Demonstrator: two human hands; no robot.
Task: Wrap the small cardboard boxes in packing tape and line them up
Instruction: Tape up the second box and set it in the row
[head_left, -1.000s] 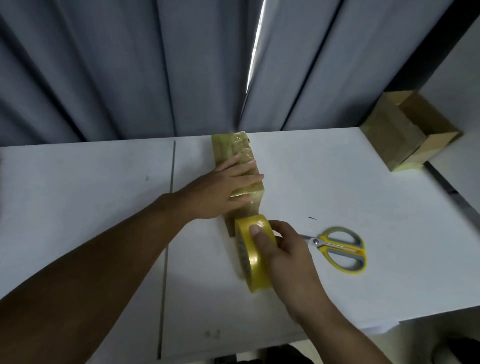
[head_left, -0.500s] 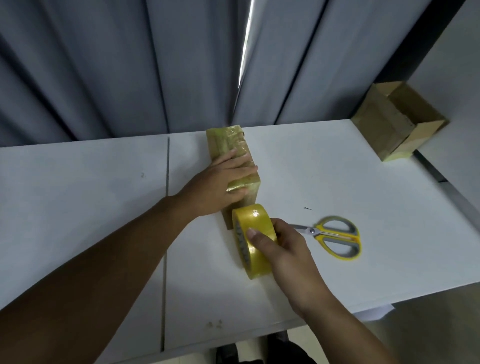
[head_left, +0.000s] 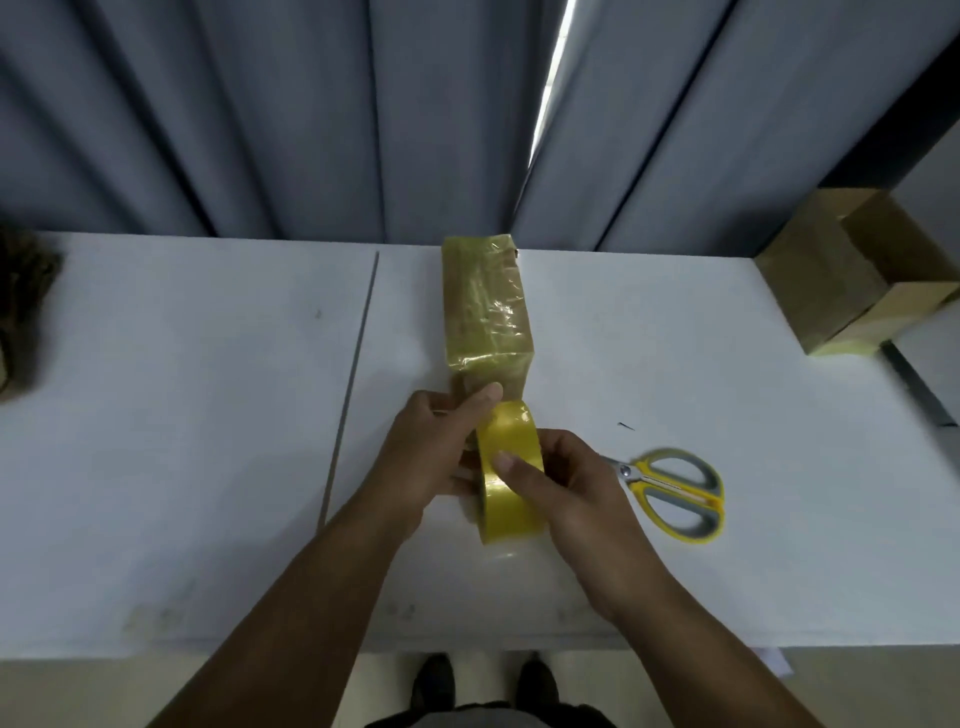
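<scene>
A long cardboard box (head_left: 485, 306) wrapped in shiny yellowish tape lies on the white table (head_left: 182, 415), running from the curtain toward me. A yellow tape roll (head_left: 511, 478) stands on edge just in front of the box's near end. My right hand (head_left: 566, 499) grips the roll from the right, thumb pressed on its outer face. My left hand (head_left: 436, 452) holds the roll's left side, with its thumb up against the near end of the box.
Yellow-and-grey scissors (head_left: 675, 493) lie on the table right of my right hand. Two more cardboard boxes (head_left: 852, 275) stand at the far right corner. A dark brown bundle (head_left: 21, 306) sits at the left edge. Grey curtains hang behind the table.
My left hand has come off the top of the box and moved back to the tape roll. The view has shifted, so the table's front edge and my shoes now show.
</scene>
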